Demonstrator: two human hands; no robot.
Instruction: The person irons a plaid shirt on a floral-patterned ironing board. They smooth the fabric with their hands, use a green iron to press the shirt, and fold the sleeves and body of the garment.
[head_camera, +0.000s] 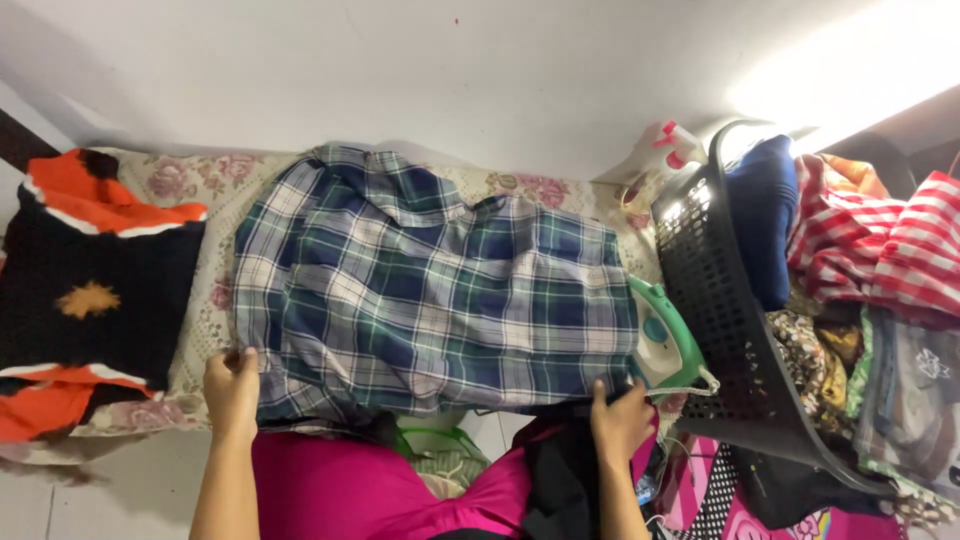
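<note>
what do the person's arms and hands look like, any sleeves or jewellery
Both forearms are bare, with no sleeves reaching the wrists. The left hand and right hand show no gloves, rings, watch or bracelets that can be made out. Bright pink clothing covers the body below the arms.

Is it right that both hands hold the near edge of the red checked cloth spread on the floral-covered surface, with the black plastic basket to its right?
Not quite: the head view shows the spread cloth is blue-green plaid. The left hand and right hand do hold its near edge, with the black plastic basket to its right.
</note>
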